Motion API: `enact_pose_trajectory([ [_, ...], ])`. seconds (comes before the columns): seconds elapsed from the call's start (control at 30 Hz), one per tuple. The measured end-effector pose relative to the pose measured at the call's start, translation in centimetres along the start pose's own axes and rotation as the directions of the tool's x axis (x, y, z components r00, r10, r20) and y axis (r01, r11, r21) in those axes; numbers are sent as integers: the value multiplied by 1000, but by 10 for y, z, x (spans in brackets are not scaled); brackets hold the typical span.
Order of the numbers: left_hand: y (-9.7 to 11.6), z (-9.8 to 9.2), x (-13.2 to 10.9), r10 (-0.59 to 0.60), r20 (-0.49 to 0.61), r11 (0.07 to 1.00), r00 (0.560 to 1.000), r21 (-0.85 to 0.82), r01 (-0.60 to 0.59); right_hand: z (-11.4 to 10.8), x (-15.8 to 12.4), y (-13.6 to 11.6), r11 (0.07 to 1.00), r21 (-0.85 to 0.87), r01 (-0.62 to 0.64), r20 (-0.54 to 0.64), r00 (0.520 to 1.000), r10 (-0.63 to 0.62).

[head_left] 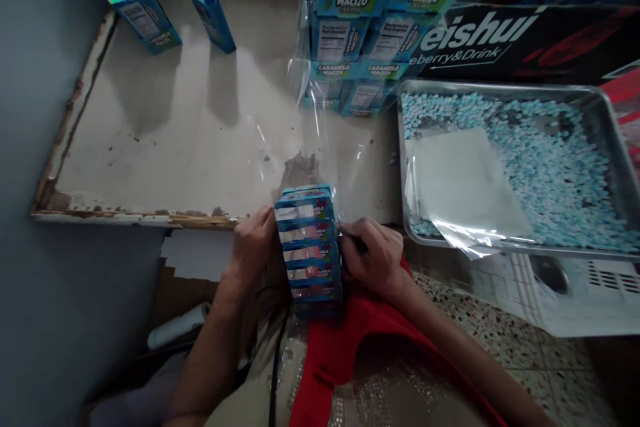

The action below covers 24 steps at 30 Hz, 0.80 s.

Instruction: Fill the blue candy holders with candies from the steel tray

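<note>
Chipped edging borders a pale worktop (pixel 200 153), where a compact stack of glossy blue boxes (pixel 310 253), lettered "Macizo" and crossed by pale, pinkish bands, sits at the front edge, gripped from either side by the left hand (pixel 253 240) and right hand (pixel 374 255).

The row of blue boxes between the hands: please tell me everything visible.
The row of blue boxes is several card-like packs pressed together, with pale and reddish patches and partly readable lettering. It is at the front of the table, running toward the person. Clear film seems to surround it. The left hand seems against its left side; the right hand is at its right, contact unclear.
</note>
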<state>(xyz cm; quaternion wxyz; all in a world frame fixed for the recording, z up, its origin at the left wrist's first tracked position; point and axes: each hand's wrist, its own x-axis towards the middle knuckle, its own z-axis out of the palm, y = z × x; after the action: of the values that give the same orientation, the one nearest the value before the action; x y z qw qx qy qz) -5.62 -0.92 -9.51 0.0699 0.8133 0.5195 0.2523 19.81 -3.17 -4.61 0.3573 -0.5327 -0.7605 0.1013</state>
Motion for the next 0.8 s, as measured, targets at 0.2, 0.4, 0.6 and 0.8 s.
enact_pose_trajectory([
  [0.2,25,0,-20,81,-59,995,995,-51,-84,18,-1,29,995,74,-74,-157,984,85],
  [0.4,25,-7,-22,131,-37,984,991,127,-125,7,-34,21,995,-79,63,-26,998,-66],
  [0.6,32,-4,-55,190,96,979,977,-98,-181,-8,-44,20,985,-118,125,76,990,-116],
  [0.8,46,3,-90,20,228,921,973,-384,71,-29,-67,27,988,58,142,331,931,-153],
])
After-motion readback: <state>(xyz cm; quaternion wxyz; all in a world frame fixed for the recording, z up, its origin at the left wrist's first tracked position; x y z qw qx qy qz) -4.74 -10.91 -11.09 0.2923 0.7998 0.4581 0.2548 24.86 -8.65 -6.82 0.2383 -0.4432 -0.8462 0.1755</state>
